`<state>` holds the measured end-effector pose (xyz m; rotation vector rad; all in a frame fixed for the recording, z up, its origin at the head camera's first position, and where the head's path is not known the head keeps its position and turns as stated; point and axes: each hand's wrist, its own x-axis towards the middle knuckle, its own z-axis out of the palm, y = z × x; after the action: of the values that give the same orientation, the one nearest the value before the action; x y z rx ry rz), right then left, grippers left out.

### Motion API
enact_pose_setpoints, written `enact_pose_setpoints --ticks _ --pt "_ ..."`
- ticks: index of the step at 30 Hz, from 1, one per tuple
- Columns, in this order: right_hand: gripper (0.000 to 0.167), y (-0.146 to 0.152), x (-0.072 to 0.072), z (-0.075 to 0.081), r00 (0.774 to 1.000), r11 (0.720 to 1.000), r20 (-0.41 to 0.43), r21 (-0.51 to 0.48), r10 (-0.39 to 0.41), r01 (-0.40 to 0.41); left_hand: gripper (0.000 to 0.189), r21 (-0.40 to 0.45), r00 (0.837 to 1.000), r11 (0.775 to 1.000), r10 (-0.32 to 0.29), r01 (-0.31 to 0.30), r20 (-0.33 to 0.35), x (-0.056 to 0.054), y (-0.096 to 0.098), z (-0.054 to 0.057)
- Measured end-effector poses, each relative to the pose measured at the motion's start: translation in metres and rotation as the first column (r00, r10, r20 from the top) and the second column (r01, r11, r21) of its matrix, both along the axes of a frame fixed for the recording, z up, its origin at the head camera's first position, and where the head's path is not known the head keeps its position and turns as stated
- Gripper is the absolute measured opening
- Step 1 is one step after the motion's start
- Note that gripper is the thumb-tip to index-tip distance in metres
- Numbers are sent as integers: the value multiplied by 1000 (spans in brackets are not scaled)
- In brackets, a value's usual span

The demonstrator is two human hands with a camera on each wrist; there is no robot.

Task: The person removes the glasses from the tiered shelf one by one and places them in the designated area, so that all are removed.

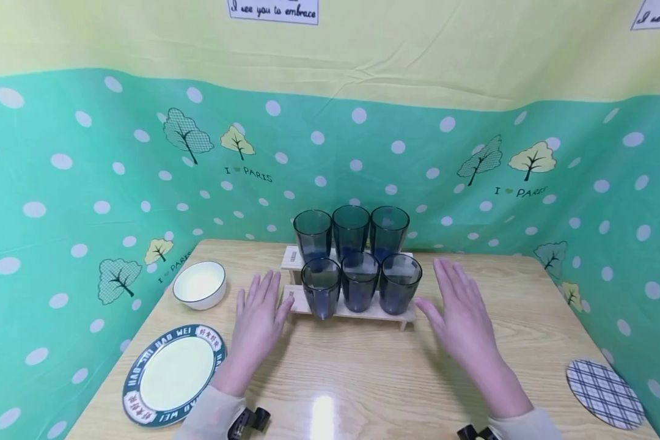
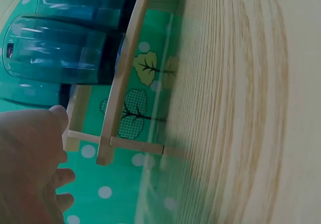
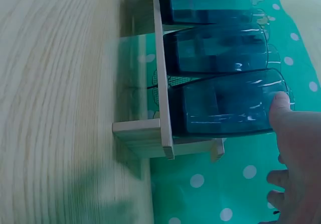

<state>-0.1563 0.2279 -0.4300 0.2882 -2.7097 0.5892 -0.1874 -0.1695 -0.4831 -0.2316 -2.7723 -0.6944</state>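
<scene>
Several dark blue glass cups stand upright in two rows on a two-step wooden rack, among them the front left cup (image 1: 321, 290) and the front right cup (image 1: 399, 286). The lower shelf (image 1: 352, 312) carries the front row. My left hand (image 1: 258, 318), fingers extended, is at the rack's left end and holds nothing. On the other side my right hand (image 1: 462, 318) is stretched out beside the front right cup, also holding nothing. In the right wrist view its thumb (image 3: 281, 103) overlaps that cup's rim; whether they touch I cannot tell.
A white bowl (image 1: 200, 285) sits at the table's back left, with a green-rimmed plate (image 1: 134, 373) in front of it. At the right edge lies a round checked mat (image 1: 605, 394). A polka-dot cloth (image 1: 357, 143) hangs behind and around the wooden table (image 1: 363, 379).
</scene>
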Motion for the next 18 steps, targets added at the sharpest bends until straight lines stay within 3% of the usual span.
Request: enact_pose_setpoints --ticks 10,18 --pt "87 -3 -4 3 999 994 -8 -99 43 -44 70 82 1000 997 -4 2 18 -5 3 -7" --pt "89 -6 -9 11 989 970 134 -240 64 -31 65 155 1000 988 -8 8 -4 -8 7 -16"
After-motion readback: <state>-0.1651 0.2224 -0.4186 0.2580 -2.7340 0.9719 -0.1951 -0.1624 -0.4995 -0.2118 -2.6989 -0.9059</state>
